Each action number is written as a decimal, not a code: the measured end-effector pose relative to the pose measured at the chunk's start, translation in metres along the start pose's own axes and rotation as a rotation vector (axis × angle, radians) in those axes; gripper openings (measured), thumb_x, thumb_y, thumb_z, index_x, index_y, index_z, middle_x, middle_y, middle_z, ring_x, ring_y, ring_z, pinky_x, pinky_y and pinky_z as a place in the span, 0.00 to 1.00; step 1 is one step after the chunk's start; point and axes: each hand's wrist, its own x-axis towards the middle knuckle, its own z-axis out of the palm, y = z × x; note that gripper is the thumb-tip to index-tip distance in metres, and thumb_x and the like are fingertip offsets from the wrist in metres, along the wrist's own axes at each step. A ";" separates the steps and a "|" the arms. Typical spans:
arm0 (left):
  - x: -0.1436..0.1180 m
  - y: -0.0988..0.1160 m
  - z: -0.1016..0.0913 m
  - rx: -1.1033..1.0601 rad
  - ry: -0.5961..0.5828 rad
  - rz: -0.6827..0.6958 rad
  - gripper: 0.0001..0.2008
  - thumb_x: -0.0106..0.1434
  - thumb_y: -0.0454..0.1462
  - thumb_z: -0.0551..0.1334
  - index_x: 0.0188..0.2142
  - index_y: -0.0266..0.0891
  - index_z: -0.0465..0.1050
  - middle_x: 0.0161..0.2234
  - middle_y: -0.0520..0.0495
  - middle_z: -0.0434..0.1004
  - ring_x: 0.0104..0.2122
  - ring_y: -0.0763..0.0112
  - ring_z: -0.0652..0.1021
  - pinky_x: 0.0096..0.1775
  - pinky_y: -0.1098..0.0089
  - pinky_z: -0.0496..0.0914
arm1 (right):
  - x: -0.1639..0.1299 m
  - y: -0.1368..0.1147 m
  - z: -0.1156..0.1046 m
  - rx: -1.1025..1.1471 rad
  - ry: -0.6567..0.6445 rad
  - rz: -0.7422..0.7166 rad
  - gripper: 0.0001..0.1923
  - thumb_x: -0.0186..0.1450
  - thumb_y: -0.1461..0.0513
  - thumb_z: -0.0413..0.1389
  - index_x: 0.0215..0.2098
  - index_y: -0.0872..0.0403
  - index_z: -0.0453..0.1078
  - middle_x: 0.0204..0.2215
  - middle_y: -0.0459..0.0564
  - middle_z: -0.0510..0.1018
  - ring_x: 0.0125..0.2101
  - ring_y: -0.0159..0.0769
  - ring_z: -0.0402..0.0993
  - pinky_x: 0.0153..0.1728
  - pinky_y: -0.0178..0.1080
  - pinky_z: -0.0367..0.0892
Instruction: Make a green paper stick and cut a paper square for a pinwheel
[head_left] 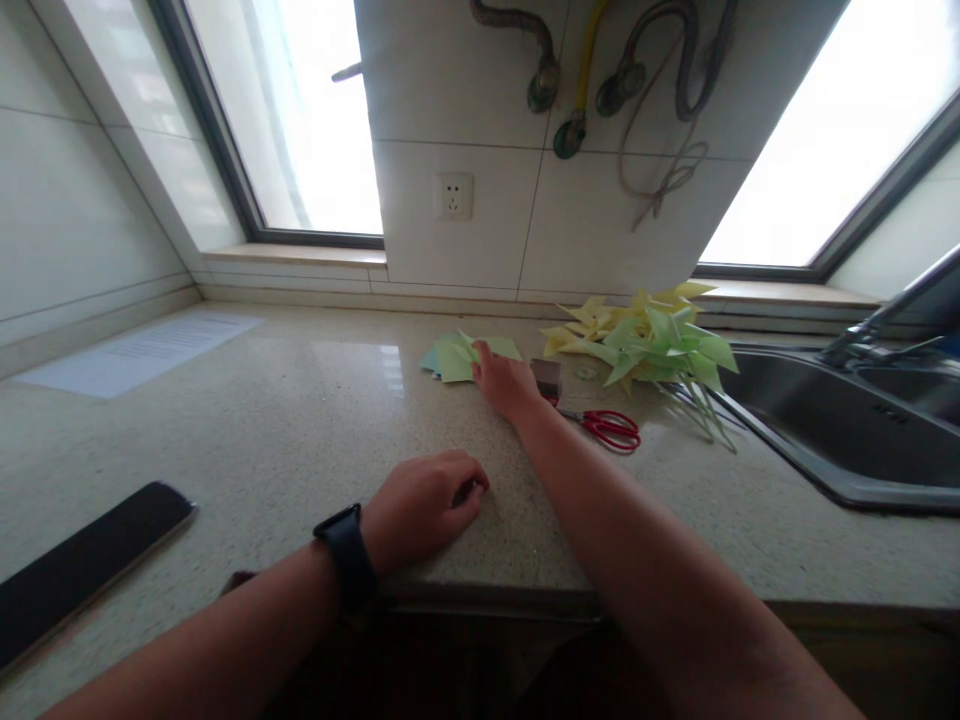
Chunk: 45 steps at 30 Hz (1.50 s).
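Observation:
My right hand [501, 380] is stretched to the back of the counter, thumb and fingers pinching a light green sheet of paper [456, 358] on a small stack. A bluish sheet [430, 360] peeks out at the stack's left. Close to the front edge, my left hand [429, 503] rests on the counter with its fingers curled in; I see nothing in it. A dark watch [349, 555] circles the left wrist. Just right of my right hand lie a small brown block [546, 377] and red-handled scissors [611, 428], their blades partly hidden by the block and hand.
Yellow and green paper pinwheels [645, 335] lie in a bunch beside the steel sink [817, 425]. A clear tape roll [586, 373] sits near them. Far left are a printed sheet [142, 352] and a long black object [90, 565]. Hoses [585, 60] hang on the wall.

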 end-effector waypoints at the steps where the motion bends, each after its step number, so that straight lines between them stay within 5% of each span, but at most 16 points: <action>1: 0.000 0.000 0.000 0.001 0.001 -0.001 0.08 0.68 0.34 0.58 0.40 0.42 0.77 0.37 0.48 0.80 0.35 0.66 0.78 0.37 0.68 0.67 | 0.000 0.001 -0.001 0.008 0.005 -0.003 0.18 0.71 0.56 0.58 0.57 0.55 0.68 0.53 0.54 0.75 0.46 0.43 0.77 0.45 0.49 0.75; 13: 0.000 -0.001 0.002 0.031 0.011 0.009 0.07 0.68 0.35 0.58 0.40 0.42 0.76 0.37 0.49 0.80 0.35 0.65 0.78 0.37 0.67 0.66 | -0.005 -0.009 -0.006 0.046 0.078 -0.197 0.20 0.71 0.55 0.58 0.58 0.54 0.68 0.55 0.55 0.74 0.50 0.45 0.75 0.49 0.53 0.73; 20: 0.001 -0.001 0.002 0.045 0.008 0.011 0.07 0.67 0.34 0.58 0.39 0.42 0.76 0.36 0.49 0.80 0.35 0.65 0.78 0.36 0.67 0.66 | 0.003 -0.006 0.004 0.093 0.030 -0.116 0.18 0.71 0.56 0.58 0.57 0.54 0.69 0.54 0.55 0.75 0.47 0.43 0.76 0.47 0.50 0.75; 27: 0.000 0.000 0.002 0.039 0.009 0.014 0.07 0.67 0.34 0.58 0.39 0.42 0.76 0.36 0.49 0.80 0.35 0.65 0.78 0.37 0.67 0.66 | 0.003 0.001 0.007 0.247 0.157 0.034 0.18 0.71 0.56 0.58 0.57 0.54 0.68 0.53 0.54 0.75 0.46 0.43 0.77 0.45 0.50 0.75; 36: 0.001 -0.001 0.001 0.026 0.010 0.010 0.07 0.67 0.34 0.58 0.39 0.42 0.76 0.36 0.49 0.80 0.34 0.66 0.78 0.36 0.68 0.66 | -0.003 0.015 0.005 0.481 0.304 0.037 0.18 0.72 0.57 0.58 0.57 0.55 0.69 0.52 0.54 0.76 0.45 0.42 0.77 0.45 0.49 0.76; 45: 0.000 0.000 0.000 0.021 0.012 0.014 0.08 0.68 0.35 0.58 0.40 0.42 0.77 0.36 0.48 0.80 0.34 0.66 0.78 0.36 0.68 0.67 | -0.002 0.019 0.014 0.541 0.268 -0.033 0.17 0.71 0.56 0.58 0.55 0.55 0.70 0.52 0.54 0.76 0.46 0.42 0.77 0.46 0.49 0.75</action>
